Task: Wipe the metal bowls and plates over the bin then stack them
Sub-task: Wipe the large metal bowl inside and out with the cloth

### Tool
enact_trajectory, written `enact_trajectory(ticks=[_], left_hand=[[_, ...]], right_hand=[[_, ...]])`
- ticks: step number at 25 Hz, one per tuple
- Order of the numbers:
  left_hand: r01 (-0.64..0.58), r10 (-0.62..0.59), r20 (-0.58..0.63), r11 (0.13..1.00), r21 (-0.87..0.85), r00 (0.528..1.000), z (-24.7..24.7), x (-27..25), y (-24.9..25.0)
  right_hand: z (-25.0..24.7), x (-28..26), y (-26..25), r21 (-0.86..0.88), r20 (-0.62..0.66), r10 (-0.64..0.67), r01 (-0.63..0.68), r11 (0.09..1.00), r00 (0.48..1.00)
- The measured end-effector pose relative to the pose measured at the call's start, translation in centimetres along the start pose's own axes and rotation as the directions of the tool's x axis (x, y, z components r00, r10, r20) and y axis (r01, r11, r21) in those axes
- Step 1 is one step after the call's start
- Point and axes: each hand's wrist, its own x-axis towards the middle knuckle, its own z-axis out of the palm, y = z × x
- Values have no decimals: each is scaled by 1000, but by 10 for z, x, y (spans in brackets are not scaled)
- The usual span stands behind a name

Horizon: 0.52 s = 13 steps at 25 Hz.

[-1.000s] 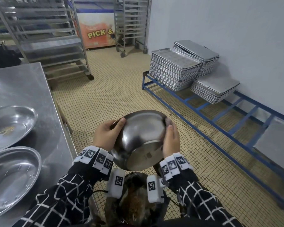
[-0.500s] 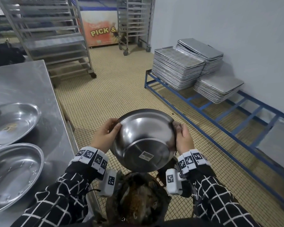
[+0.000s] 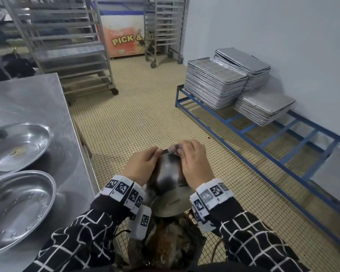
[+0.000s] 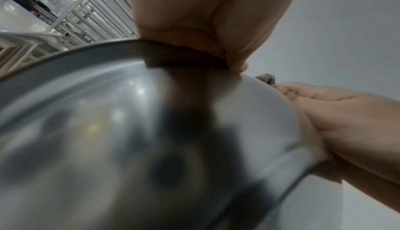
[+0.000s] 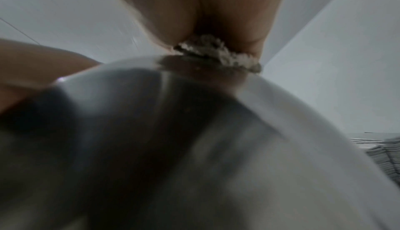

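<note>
A round metal bowl (image 3: 168,180) is tipped with its outside toward me, above the dark bin (image 3: 165,244) at my feet. My left hand (image 3: 145,163) grips the far rim on the left; the thumb lies over the edge in the left wrist view, where the bowl (image 4: 151,131) fills the picture. My right hand (image 3: 192,160) pinches a grey crumpled cloth (image 3: 175,149) onto the rim beside it. In the right wrist view the cloth (image 5: 216,54) sits between thumb and fingers on the bowl (image 5: 194,148). Two shallow metal plates (image 3: 16,146) (image 3: 14,209) lie on the steel table (image 3: 37,99).
A low blue frame (image 3: 263,146) along the right wall carries stacks of baking trays (image 3: 214,83). Wheeled tray racks (image 3: 67,46) and a chest freezer (image 3: 124,36) stand at the back. Tiled floor lies between the table and the frame.
Both hands have slid from the bowl's sides up to its far rim. The bowl has tipped further over the bin. The cloth now shows at the rim under my right hand.
</note>
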Motion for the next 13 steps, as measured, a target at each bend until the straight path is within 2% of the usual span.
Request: enact_trajectory(ticks=[3,5,6,7,9,10,11,13], left_hand=[[79,-87,-87,993,-87,992,-2,3,-3],[99,-117,-92,977,-189,989,-4,4,-2],[105,-128,-95,970,-221,987,-5,4,-1],[111,-140,-104,963,-246,985,-7,4,-1],[126,-167,-120,949,-290,979,-10,4,-5],[134,-175,-118,946,-297,977,-11,5,-8],[141,-181,-116,947,-287,977,-12,6,-12],[156,-191,-127,957,-245,973,-11,8,-17]], right_hand=[[11,-19,-13,88,-194,-38,56,995,980],[12,-24,-16,95,-241,-54,79,992,969],[10,-23,-12,162,-251,17,25,986,968],[8,-20,-5,268,-239,142,-76,960,961],[3,-14,18,492,-84,438,-345,799,895],[3,-12,31,517,11,529,-458,723,848],[4,-13,41,488,55,578,-527,696,814],[1,-16,45,428,31,610,-562,708,792]])
